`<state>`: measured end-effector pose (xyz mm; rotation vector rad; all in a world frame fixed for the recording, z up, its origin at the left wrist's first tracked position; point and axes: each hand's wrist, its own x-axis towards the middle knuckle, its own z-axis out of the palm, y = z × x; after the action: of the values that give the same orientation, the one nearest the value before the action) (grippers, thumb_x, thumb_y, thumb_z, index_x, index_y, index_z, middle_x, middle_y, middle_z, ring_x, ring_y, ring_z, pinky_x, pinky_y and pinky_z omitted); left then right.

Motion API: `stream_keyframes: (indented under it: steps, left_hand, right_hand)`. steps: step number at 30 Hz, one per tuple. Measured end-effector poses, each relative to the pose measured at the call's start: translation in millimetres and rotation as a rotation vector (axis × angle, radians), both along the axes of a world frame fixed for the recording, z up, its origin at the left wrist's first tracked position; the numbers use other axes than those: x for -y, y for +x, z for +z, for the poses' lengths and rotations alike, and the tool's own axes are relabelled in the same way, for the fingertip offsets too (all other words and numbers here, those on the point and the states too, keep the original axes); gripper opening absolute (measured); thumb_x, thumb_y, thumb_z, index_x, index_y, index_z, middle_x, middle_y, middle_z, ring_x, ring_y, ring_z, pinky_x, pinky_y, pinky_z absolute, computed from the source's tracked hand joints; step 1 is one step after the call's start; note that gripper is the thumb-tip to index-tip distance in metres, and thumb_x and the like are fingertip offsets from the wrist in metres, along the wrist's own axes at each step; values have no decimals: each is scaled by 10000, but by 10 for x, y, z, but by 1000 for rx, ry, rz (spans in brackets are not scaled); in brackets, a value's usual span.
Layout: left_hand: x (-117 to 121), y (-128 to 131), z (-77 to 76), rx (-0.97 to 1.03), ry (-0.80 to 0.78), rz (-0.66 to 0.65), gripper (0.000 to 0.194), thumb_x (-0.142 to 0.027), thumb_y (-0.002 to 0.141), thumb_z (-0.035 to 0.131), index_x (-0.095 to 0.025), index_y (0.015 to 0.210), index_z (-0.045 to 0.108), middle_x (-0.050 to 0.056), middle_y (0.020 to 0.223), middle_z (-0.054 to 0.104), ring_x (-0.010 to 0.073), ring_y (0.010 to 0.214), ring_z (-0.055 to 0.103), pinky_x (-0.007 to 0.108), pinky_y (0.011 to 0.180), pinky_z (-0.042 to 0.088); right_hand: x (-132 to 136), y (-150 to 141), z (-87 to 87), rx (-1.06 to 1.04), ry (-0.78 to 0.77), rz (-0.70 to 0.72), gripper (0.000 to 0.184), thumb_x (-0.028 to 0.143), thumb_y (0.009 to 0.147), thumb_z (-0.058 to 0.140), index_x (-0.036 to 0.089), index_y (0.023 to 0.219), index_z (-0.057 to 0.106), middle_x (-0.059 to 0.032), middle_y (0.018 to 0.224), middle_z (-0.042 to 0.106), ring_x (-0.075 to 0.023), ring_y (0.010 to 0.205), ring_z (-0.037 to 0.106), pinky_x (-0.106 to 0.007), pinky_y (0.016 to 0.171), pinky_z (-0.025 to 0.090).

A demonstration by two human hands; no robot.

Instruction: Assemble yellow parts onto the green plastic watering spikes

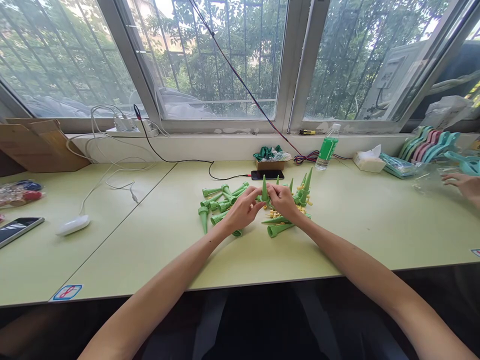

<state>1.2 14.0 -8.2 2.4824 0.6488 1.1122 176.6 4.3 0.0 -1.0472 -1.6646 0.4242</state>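
Above the table (157,250), left hand (243,209) and right hand (283,201) pinch an upright green spike (264,191) between their fingertips.

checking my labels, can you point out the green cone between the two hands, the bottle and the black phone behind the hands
Green cone (264,191): head view, middle of its tapered side.
Bottle (327,147): head view, on its green label.
Black phone (271,175): head view, on its dark upper face.
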Motion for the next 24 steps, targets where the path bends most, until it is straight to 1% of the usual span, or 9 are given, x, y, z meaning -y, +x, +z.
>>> stream_keyframes:
  steps: [5, 9, 11, 15, 18, 24]
  left_hand:
    - [-16, -3, -10, -4, 62, 21, 304, -296, 992, 471, -252, 1287, 532, 87, 1094, 544, 113, 706, 556, 274, 704, 507]
    - [-18, -4, -13, -16, 111, 46, 315, -275, 998, 450, -258, 1301, 536, 86, 1066, 549, 135, 760, 538, 252, 666, 482]
    - [-18, -8, -17, -21, 139, 59, 321, -268, 1001, 442, -257, 1308, 535, 90, 1081, 554, 128, 744, 521, 240, 640, 468]
    - [-17, -18, -17, -32, 192, 81, 350, -240, 1003, 433, -264, 1341, 521, 95, 1119, 560, 91, 648, 479, 224, 608, 452]
    - [-9, -27, -2, -49, 231, 104, 362, -225, 1001, 433, -274, 1351, 514, 93, 1134, 559, 70, 591, 451, 224, 598, 443]
    - [15, -24, 27, -83, 263, 157, 332, -228, 1004, 424, -269, 1314, 535, 90, 1129, 564, 76, 603, 492, 225, 587, 429]
  right_hand:
    - [-5, 3, 1, 7, 12, -12, 535, 567, 957, 396, 209, 560, 379, 23, 493, 380, -111, 496, 320, -272, 503, 239]
    - [-15, 0, -11, 8, 7, -13, 522, 548, 962, 390, 212, 563, 354, 26, 494, 363, -110, 500, 312, -273, 508, 243]
    - [-21, -2, -22, 1, 0, -7, 514, 549, 960, 390, 215, 572, 348, 30, 496, 347, -110, 500, 303, -273, 503, 239]
    - [-29, -7, -41, -27, -27, 1, 515, 574, 954, 393, 223, 583, 327, 36, 488, 314, -109, 493, 289, -274, 488, 227]
    - [-28, -13, -46, -40, -52, -1, 521, 605, 948, 393, 223, 596, 349, 35, 490, 318, -111, 489, 297, -275, 481, 226]
    - [-27, -28, -34, -21, -54, -19, 527, 613, 951, 379, 221, 600, 358, 35, 505, 308, -114, 496, 294, -282, 491, 225]
